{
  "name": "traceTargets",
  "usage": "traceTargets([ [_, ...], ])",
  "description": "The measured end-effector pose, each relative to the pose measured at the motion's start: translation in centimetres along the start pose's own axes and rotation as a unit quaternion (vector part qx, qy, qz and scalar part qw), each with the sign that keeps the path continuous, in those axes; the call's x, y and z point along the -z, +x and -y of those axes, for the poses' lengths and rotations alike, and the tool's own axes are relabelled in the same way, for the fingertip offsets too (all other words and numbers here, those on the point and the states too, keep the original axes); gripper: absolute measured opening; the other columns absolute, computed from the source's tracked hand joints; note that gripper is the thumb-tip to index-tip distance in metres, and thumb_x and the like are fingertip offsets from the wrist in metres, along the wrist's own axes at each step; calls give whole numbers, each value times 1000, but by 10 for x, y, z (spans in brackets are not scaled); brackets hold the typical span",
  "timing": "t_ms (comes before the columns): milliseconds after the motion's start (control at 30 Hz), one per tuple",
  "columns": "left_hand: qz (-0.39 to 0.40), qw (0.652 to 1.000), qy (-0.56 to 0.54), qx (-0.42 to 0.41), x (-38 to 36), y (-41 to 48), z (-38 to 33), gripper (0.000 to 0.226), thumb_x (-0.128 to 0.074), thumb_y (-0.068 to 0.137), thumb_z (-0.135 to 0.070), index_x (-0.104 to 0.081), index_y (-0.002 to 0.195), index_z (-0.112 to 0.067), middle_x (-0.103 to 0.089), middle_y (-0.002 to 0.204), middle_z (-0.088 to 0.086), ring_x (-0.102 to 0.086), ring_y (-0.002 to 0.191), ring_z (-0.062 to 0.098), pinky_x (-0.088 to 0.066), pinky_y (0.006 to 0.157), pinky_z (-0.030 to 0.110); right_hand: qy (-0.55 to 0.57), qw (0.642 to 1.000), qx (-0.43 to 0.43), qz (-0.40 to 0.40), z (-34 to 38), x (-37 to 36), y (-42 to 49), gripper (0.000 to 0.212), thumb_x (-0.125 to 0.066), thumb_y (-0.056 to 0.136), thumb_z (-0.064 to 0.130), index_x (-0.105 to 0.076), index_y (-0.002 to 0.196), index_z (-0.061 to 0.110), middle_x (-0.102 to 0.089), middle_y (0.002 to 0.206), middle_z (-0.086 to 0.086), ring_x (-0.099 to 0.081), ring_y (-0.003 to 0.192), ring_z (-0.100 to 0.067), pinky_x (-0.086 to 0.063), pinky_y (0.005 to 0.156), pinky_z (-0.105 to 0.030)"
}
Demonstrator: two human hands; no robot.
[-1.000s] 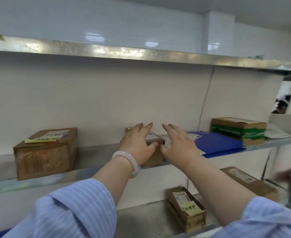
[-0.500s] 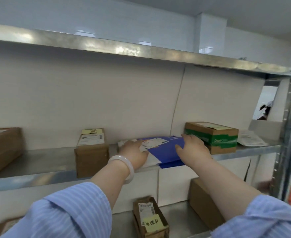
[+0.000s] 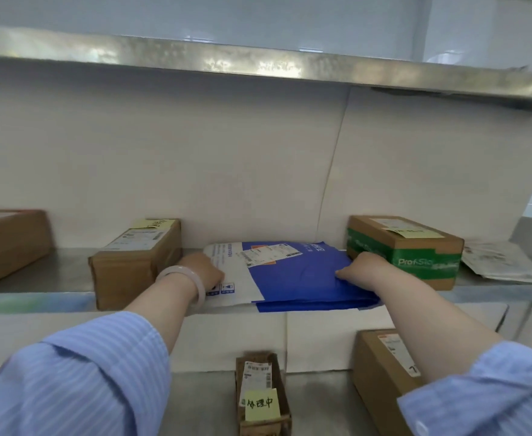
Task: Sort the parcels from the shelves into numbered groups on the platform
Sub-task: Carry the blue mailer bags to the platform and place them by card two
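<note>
Both hands clamped on blue-and-white mailer bag (image 3: 290,275) lying flat on middle shelf (image 3: 38,297): left hand (image 3: 203,272) gripping left edge, right hand (image 3: 363,267) pinching right side beside green-taped box (image 3: 406,250). Long axis crosswise, between hands.

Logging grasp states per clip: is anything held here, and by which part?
Both hands are on the blue-and-white mailer bag: left hand at its white left end, right hand at its blue right side. It lies on the shelf, unlifted.

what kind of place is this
Most likely a parcel storeroom or courier pickup point: metal shelves hold labelled cardboard boxes, a blue-and-white mailer bag and a box with a handwritten yellow sticky note.
</note>
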State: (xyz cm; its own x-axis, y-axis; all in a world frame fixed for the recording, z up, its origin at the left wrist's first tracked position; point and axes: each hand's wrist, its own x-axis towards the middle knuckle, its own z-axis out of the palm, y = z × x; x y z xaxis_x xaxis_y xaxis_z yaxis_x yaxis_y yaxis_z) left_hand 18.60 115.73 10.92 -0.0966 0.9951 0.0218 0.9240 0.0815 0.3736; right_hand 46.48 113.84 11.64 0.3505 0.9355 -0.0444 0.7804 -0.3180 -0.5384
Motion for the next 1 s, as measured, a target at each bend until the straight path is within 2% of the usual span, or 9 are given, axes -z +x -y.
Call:
traceTargets([
  [133, 18, 1000, -8, 18, 3, -1, 1, 44, -57, 89, -27, -55, 128, -7, -59, 122, 9, -57, 101, 23, -46, 82, 29, 132, 987, -53, 69, -13, 11, -10, 40, -75, 79, 26, -54, 105, 4, -55, 100, -16, -61, 95, -36, -57, 80, -51],
  [267, 20, 998, -35, 41, 1, -4, 3, 42, -57, 92, -36, -56, 123, -8, -53, 96, 3, -49, 76, 16, -37, 65, 24, 227, 963, -95, 110, -26, 16, -13, 45, -76, 77, 38, -57, 107, 10, -62, 109, -16, -67, 88, -36, -59, 61, -44],
  [333, 22, 998, -46, 49, -2, -7, 3, 44, -57, 92, -40, -55, 124, -9, -55, 98, 4, -49, 72, 14, -37, 62, 23, 226, 965, -91, 98, -29, 13, -9, 49, -71, 81, 48, -58, 110, 10, -65, 108, -14, -68, 89, -35, -60, 67, -46],
  [433, 16, 995, -85, 44, -6, -13, 4, 48, -60, 91, -39, -52, 127, -9, -62, 117, 7, -55, 85, 17, -42, 72, 26, 209, 971, -76, 83, -35, 9, -5, 45, -71, 83, 44, -61, 107, 8, -69, 101, -12, -70, 87, -33, -59, 77, -49],
  [567, -7, 984, -173, 36, -14, -24, 13, 69, -65, 88, -37, -34, 146, -16, -52, 138, 7, -59, 112, 23, -49, 89, 31, 239, 963, -64, 107, -45, 10, -14, 35, -74, 82, 32, -64, 104, 7, -73, 94, -12, -71, 84, -28, -59, 74, -39],
  [700, -36, 964, -263, 21, -30, -39, 20, 68, -65, 88, -38, -33, 147, -28, -50, 141, 3, -65, 96, 20, -56, 83, 33, 256, 964, 2, 73, -50, 0, -16, 49, -73, 83, 32, -52, 124, 17, -66, 107, -6, -66, 87, -26, -55, 84, -39],
  [767, -60, 955, -291, 5, -38, -47, 21, 64, -66, 87, -38, -37, 144, -31, -51, 139, 1, -65, 86, 15, -57, 71, 28, 264, 961, 56, 53, -56, -7, -18, 76, -74, 81, 37, -34, 145, 27, -57, 127, -2, -62, 96, -24, -52, 83, -35],
  [867, -70, 931, -358, -13, -49, -62, 24, 60, -68, 87, -30, -42, 141, -34, -53, 131, -3, -63, 75, 7, -50, 48, 16, 276, 951, 135, 26, -69, -17, -31, 94, -79, 77, 37, -21, 151, 36, -44, 140, 10, -54, 115, -21, -49, 93, -34],
  [1000, -45, 887, -458, -30, -64, -86, 37, 56, -71, 85, -19, -49, 133, -37, -54, 119, -6, -67, 85, 14, -55, 51, 22, 275, 940, 204, 0, -84, -26, -59, 78, -76, 81, 27, -34, 146, 38, -43, 139, 10, -51, 109, -10, -46, 86, -20],
])
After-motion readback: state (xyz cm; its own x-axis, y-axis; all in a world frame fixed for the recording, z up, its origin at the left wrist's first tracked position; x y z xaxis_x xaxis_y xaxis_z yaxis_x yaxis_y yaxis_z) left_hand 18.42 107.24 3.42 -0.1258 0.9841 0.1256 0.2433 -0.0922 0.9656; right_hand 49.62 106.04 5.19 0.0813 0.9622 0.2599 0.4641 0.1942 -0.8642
